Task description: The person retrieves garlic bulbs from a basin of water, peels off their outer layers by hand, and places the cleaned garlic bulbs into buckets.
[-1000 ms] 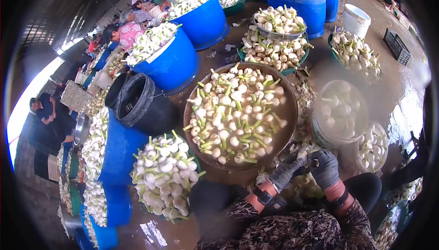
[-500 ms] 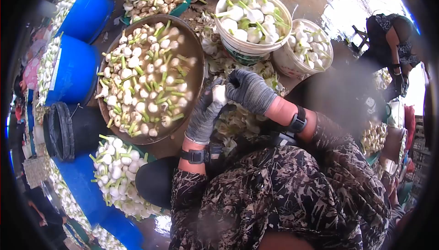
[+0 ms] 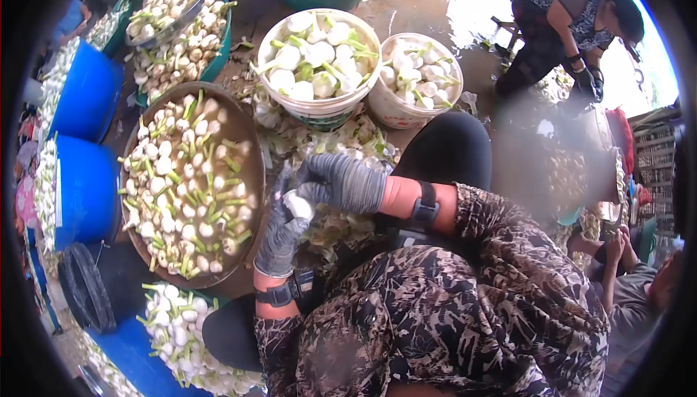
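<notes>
My left hand (image 3: pixel 277 241), in a grey glove, is closed round a white garlic bulb (image 3: pixel 299 205). My right hand (image 3: pixel 344 183), gloved too, touches the top of the bulb with bent fingers; whether it pinches a piece of skin is too small to tell. Left of my hands stands a wide round basin (image 3: pixel 255 231) of murky water with floating garlic bulbs. Beyond them are a white bucket (image 3: pixel 319 108) and a smaller white bucket (image 3: pixel 406 118), both full of cleaned bulbs. Peeled skins (image 3: pixel 341 233) lie in a heap beneath my hands.
Blue tubs (image 3: pixel 91 193) heaped with garlic line the left, beside a black bucket (image 3: pixel 86 288). A garlic pile (image 3: pixel 178 324) sits near my left knee. Green tubs of garlic stand at the back. One co-worker (image 3: pixel 573 23) bends at upper right; another person (image 3: pixel 639 302) is at lower right.
The view has swung to the right and down, so the basin and buckets appear further left. My hands stay together at the bulb, and more of the co-worker at upper right shows.
</notes>
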Demonstrator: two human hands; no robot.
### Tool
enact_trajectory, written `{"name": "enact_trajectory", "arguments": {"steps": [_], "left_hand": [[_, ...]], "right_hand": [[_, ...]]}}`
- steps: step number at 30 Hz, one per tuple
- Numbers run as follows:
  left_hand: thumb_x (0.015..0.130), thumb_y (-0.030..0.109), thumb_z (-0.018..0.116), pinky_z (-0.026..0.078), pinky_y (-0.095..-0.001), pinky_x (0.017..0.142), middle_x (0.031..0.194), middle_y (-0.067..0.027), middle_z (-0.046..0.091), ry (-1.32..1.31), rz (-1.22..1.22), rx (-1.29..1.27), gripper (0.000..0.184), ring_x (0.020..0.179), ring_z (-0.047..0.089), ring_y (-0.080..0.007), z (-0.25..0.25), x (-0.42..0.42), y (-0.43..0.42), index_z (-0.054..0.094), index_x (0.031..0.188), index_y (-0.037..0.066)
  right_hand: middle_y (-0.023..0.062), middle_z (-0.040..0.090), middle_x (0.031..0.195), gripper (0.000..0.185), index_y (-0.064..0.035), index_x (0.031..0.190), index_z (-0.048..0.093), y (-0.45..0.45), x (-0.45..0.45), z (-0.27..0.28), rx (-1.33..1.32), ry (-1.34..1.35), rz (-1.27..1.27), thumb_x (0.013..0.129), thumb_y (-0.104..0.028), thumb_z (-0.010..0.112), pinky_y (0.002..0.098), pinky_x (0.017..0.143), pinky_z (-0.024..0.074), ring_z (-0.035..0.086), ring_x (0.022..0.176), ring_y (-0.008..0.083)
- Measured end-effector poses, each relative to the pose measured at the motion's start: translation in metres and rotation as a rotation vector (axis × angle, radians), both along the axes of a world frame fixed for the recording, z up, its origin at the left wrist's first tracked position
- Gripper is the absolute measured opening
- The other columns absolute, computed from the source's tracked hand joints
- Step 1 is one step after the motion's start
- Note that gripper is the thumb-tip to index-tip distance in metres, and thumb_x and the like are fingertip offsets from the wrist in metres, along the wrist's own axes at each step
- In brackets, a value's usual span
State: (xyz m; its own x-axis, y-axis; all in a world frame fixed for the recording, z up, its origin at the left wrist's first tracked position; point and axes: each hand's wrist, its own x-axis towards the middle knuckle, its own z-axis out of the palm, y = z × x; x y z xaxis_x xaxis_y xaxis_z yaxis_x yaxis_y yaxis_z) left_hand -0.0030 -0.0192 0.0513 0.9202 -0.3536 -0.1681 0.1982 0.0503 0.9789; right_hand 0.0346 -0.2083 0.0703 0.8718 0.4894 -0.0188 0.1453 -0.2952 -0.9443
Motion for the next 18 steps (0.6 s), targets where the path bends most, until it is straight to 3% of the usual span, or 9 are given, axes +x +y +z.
{"name": "enact_trajectory", "arguments": {"steps": [1,2,4,6,8,11,13,15,18], "left_hand": [[0.084,0.042,0.07,0.041,-0.0302,0.099,0.124,-0.0064,0.056,-0.101,0.008,-0.081,0.081,0.11,0.053,-0.0156,-0.007,0.004,-0.005,0.033,0.145,0.004],[0.086,0.042,0.068,0.041,-0.0311,0.1,0.125,-0.007,0.055,0.055,-0.019,-0.153,0.073,0.11,0.052,-0.0166,-0.008,0.001,0.0,0.038,0.14,0.003],[0.087,0.035,0.066,0.04,-0.0347,0.103,0.129,-0.0121,0.053,-0.03,0.063,0.11,0.066,0.117,0.052,-0.0213,0.001,-0.002,-0.009,0.04,0.138,0.001],[0.086,0.025,0.063,0.039,-0.0391,0.105,0.133,-0.0173,0.05,-0.474,0.099,0.41,0.063,0.123,0.049,-0.028,0.001,0.0,-0.016,0.038,0.138,0.0],[0.09,0.018,0.055,0.034,-0.0387,0.109,0.139,-0.0188,0.042,-0.54,0.129,0.439,0.061,0.129,0.043,-0.0309,-0.002,-0.002,-0.016,0.031,0.143,0.002],[0.084,0.01,0.06,0.038,-0.0412,0.106,0.133,-0.0196,0.046,-0.561,0.279,0.466,0.063,0.122,0.049,-0.0337,-0.023,0.002,-0.01,0.034,0.14,0.0],[0.087,0.009,0.058,0.039,-0.0396,0.106,0.132,-0.0194,0.046,-0.521,0.229,0.338,0.059,0.121,0.049,-0.0317,-0.023,0.003,-0.005,0.035,0.14,0.0],[0.087,0.009,0.058,0.04,-0.0391,0.105,0.133,-0.0195,0.046,-0.402,0.232,0.225,0.058,0.121,0.049,-0.0307,-0.024,0.001,-0.005,0.035,0.14,0.0],[0.087,0.01,0.058,0.042,-0.0378,0.103,0.135,-0.0186,0.047,-0.359,0.127,0.374,0.06,0.12,0.051,-0.0286,-0.022,0.007,-0.006,0.035,0.141,0.0]], "right_hand": [[0.0117,0.066,0.088,0.015,-0.004,0.1,0.063,0.002,-0.002,-0.005,-0.101,-0.118,-0.018,0.092,-0.017,0.063,0.0359,0.075,0.0507,0.063,0.08,0.0218],[0.0125,0.066,0.086,0.013,-0.0042,0.1,0.063,0.003,-0.004,-0.01,-0.082,-0.258,-0.055,0.092,-0.015,0.063,0.0357,0.074,0.0504,0.064,0.079,0.0239],[0.0202,0.064,0.083,0.017,-0.0013,0.094,0.06,0.009,-0.003,-0.01,-0.107,-0.143,-0.196,0.088,-0.017,0.061,0.0407,0.07,0.0503,0.062,0.076,0.0383],[0.0178,0.066,0.083,0.021,0.0004,0.099,0.061,0.015,0.008,-0.044,-0.002,0.119,-0.331,0.091,-0.02,0.061,0.0376,0.07,0.0502,0.062,0.073,0.0288],[0.0118,0.067,0.085,0.028,0.0016,0.104,0.062,0.01,0.014,-0.044,0.16,0.472,-0.332,0.094,-0.024,0.061,0.0348,0.073,0.0499,0.06,0.077,0.0173],[0.0138,0.068,0.086,0.031,0.0018,0.104,0.062,0.003,0.009,-0.002,0.204,0.461,-0.244,0.093,-0.027,0.063,0.0352,0.073,0.0499,0.062,0.079,0.0191],[0.0142,0.068,0.083,0.035,0.0021,0.103,0.062,0.002,0.006,0.005,-0.098,0.089,0.023,0.091,-0.031,0.065,0.0366,0.071,0.0502,0.063,0.076,0.0209],[0.0142,0.067,0.08,0.036,0.0025,0.102,0.062,0.007,0.004,-0.004,-0.213,-0.04,-0.012,0.09,-0.031,0.065,0.0379,0.07,0.0502,0.064,0.073,0.0222],[0.0089,0.065,0.073,0.031,0.0022,0.098,0.061,0.009,0.013,-0.021,-0.285,-0.132,-0.062,0.091,-0.028,0.065,0.037,0.061,0.05,0.062,0.064,0.0203]]}}
